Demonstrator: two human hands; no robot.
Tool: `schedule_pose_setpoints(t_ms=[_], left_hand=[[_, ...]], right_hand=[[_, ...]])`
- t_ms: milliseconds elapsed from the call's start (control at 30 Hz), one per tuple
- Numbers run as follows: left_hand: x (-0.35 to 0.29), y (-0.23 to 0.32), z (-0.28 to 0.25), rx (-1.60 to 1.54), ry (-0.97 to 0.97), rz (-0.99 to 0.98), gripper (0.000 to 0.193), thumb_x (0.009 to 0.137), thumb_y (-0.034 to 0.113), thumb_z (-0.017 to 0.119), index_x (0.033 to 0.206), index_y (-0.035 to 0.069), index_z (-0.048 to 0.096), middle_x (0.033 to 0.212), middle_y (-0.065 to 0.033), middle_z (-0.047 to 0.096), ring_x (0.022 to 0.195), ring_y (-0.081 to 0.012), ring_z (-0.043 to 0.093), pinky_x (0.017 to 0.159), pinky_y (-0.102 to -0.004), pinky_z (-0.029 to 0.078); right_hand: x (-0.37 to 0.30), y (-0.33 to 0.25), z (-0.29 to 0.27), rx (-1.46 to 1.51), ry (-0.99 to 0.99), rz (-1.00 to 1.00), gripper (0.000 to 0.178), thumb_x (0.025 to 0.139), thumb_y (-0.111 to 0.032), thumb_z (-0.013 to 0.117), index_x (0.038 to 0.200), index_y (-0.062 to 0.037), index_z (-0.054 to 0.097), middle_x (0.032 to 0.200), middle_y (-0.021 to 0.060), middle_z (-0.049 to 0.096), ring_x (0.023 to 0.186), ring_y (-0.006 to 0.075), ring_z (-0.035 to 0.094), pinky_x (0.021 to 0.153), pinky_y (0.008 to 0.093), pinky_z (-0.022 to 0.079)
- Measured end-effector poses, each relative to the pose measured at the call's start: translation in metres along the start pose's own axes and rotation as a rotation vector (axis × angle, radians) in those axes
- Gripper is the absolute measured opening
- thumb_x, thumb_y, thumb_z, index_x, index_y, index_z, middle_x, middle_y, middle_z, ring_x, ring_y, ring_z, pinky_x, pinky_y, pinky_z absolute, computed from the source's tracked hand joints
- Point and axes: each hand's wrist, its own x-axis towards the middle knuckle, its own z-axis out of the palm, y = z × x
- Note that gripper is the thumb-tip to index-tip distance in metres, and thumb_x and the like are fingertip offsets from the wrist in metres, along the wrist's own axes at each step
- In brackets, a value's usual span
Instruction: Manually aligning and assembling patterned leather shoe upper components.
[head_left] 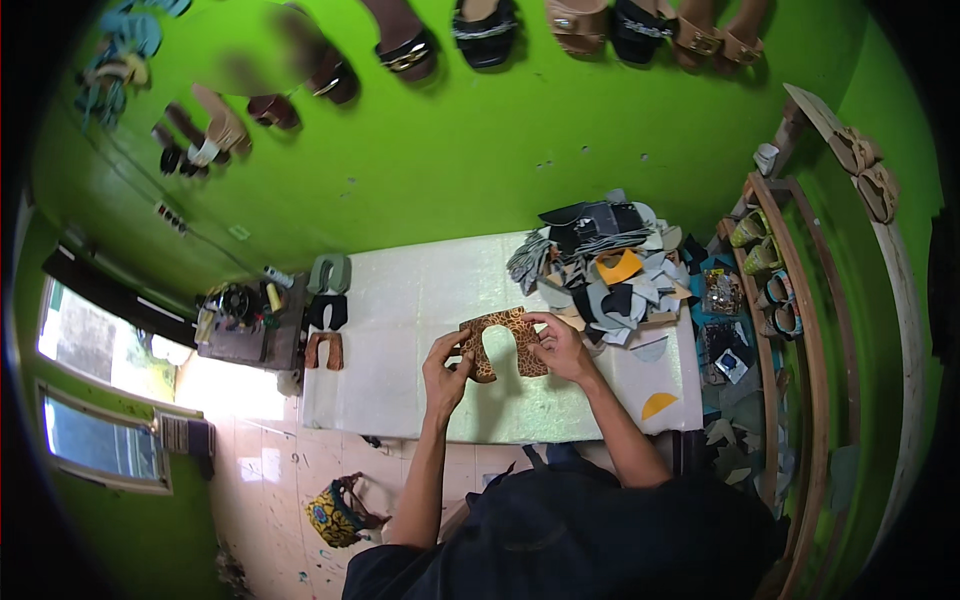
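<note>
Between my two hands is a U-shaped shoe upper piece (502, 319) with a brown leopard print, raised over the white-covered table (410, 300). My left hand (446, 372) pinches its left leg, and my right hand (558, 350) grips the right leg. The curved opening of the piece faces toward me. At the table's left end lie three similar cut pieces: a grey-green one (329, 275), a black one (327, 312) and a brown one (324, 351).
A heap of grey, black and yellow scraps (610, 265) covers the table's back right. A yellow offcut (659, 405) lies near the right edge. Left stands a sewing machine (238, 305); right, a wooden shoe rack (790, 350). Sandals (487, 30) hang on the green wall.
</note>
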Motion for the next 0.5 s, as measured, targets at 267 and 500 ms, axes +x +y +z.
schedule_pose_setpoints(t_ms=[267, 500], left_hand=[[-0.093, -0.032, -0.115, -0.143, 0.152, -0.091, 0.037, 0.086, 0.002, 0.067, 0.122, 0.007, 0.067, 0.120, -0.0078, 0.062, 0.093, -0.0134, 0.064, 0.068, -0.0222, 0.054], [-0.164, -0.065, -0.214, -0.018, 0.339, -0.107, 0.034, 0.085, 0.004, 0.069, 0.118, 0.009, 0.070, 0.114, -0.0068, 0.066, 0.090, -0.0123, 0.064, 0.068, -0.0240, 0.053]], right_hand=[[-0.030, -0.035, 0.127, 0.063, -0.147, 0.067, 0.052, 0.080, 0.007, 0.066, 0.129, -0.0074, 0.058, 0.123, 0.0051, 0.060, 0.084, 0.0093, 0.058, 0.072, 0.0258, 0.056], [-0.039, -0.048, 0.245, 0.065, -0.336, 0.029, 0.053, 0.080, 0.003, 0.068, 0.131, -0.0109, 0.059, 0.123, 0.0059, 0.059, 0.083, 0.0099, 0.057, 0.071, 0.0245, 0.054]])
